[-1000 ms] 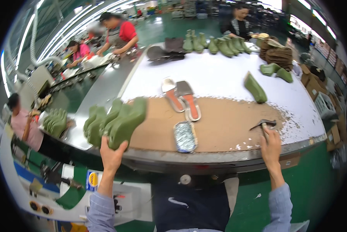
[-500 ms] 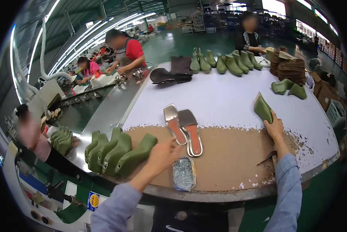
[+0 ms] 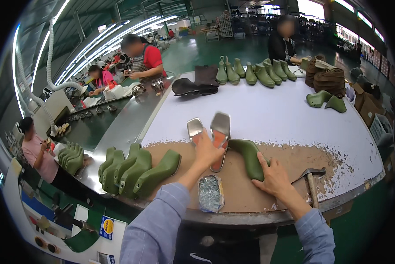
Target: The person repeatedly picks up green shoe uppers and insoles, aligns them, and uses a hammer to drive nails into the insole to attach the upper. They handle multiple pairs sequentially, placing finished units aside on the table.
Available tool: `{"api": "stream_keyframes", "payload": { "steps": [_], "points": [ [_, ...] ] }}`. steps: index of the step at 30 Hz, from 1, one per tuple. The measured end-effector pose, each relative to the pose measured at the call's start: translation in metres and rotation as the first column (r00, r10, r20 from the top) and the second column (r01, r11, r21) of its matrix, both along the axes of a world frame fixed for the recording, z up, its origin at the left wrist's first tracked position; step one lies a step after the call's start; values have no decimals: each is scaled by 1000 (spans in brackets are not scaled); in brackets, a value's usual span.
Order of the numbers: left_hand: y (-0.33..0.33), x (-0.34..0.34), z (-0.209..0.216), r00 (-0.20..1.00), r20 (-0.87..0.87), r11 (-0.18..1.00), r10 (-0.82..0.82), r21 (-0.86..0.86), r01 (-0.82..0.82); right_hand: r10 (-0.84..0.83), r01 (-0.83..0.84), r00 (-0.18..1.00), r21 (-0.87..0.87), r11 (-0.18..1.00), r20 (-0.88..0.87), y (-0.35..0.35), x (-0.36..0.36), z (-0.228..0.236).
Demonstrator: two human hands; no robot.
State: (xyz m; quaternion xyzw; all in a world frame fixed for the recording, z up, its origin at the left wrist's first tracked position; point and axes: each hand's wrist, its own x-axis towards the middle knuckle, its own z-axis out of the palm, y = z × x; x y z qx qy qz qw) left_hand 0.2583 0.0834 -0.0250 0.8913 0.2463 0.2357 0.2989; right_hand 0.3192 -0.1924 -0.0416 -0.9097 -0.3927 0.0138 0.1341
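Observation:
My left hand [image 3: 208,152] is closed on a silver-and-orange insole [image 3: 220,123], raising its silver end a little. A matching insole [image 3: 194,126] lies on the board beside it, partly covered by that hand. My right hand [image 3: 272,178] grips a green shoe last [image 3: 248,156], fingers along its side, low over the brown board just right of the insoles. Below my left hand sits a plastic-wrapped pack of small grey metallic pieces [image 3: 210,193]. Several more green lasts [image 3: 158,174] stand in a row at the left of the table.
A hammer [image 3: 312,189] lies by the table's right front edge. Along the far side are dark leather pieces [image 3: 195,86], a row of green lasts [image 3: 264,75], two loose lasts [image 3: 319,98] and stacked brown uppers [image 3: 329,81]. Co-workers stand at the left and far side.
My right hand has brought the last in from the right and turned it beside the insoles. My left hand has moved up and right and taken hold of one insole. The hammer is now uncovered.

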Motion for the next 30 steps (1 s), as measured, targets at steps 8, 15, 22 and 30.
{"api": "stream_keyframes", "payload": {
  "steps": [8,15,22,30],
  "points": [
    [-34,-103,57,793,607,743,-47,-510,434,215,574,394,422,702,-894,-30,-9,18],
    [-137,-194,1,754,631,152,183,-776,612,461,53,769,763,645,-443,-19,-178,50],
    [-133,-224,41,717,682,-168,146,-697,697,593,379,485,766,519,-642,-13,-243,36],
    [-111,-254,62,394,915,476,93,-388,789,441,-259,897,783,565,-21,-28,-226,-2]
  ]
}}
